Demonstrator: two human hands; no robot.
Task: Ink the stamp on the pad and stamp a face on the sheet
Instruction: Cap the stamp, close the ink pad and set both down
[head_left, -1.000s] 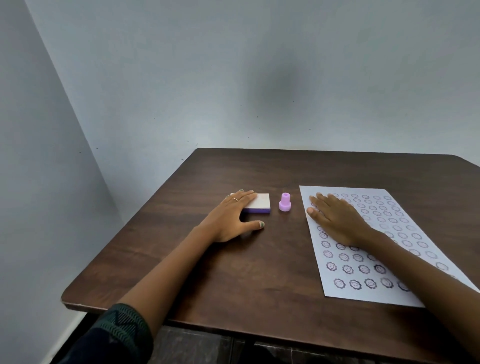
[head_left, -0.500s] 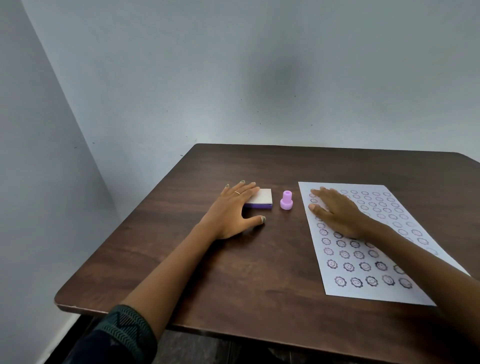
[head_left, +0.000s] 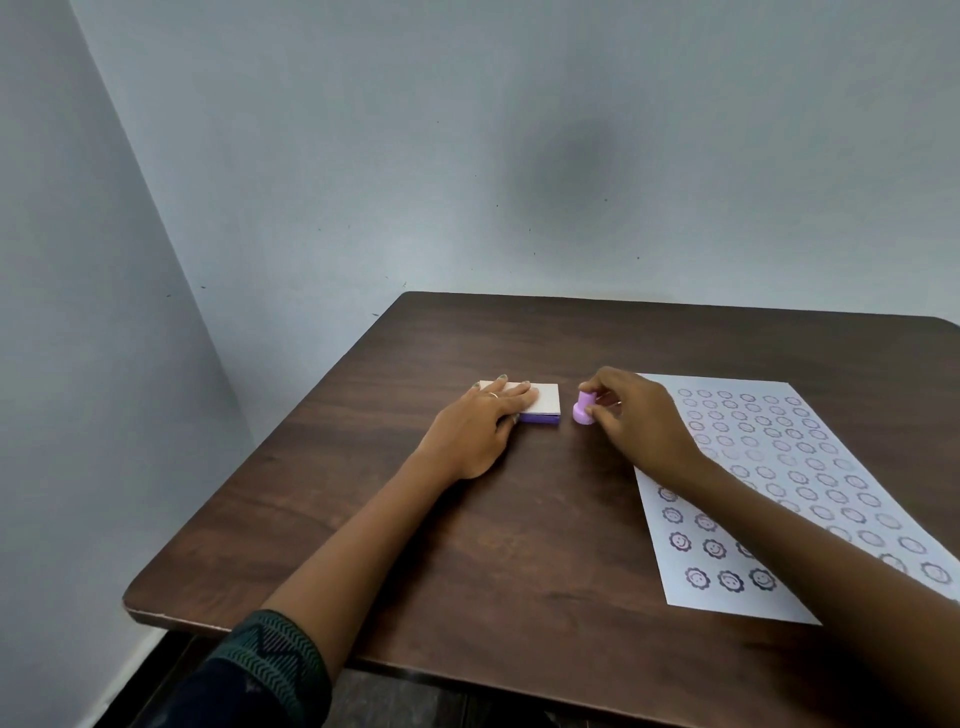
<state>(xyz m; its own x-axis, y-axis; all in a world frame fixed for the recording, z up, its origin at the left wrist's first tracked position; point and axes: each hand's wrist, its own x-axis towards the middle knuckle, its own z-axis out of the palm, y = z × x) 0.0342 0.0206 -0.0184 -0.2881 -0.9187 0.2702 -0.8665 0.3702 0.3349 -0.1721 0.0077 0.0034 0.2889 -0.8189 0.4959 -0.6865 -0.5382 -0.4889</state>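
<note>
A small pink stamp (head_left: 583, 411) stands upright on the dark wooden table (head_left: 519, 519), right of a closed ink pad (head_left: 544, 401) with a pale lid and purple base. My right hand (head_left: 636, 418) has its thumb and fingertips pinched around the stamp's stem. My left hand (head_left: 480, 426) lies flat, fingers spread over the left part of the pad's lid. The white sheet (head_left: 789, 488), covered with rows of stamped flower faces, lies to the right under my right forearm.
Grey-blue walls meet in a corner behind and to the left of the table. The table's front-left corner (head_left: 136, 608) is near my left sleeve. A dark floor shows below the front edge.
My right hand left the sheet, moved left and closed its fingers on the stamp. My left hand slid further onto the ink pad's lid. The camera tilted slightly.
</note>
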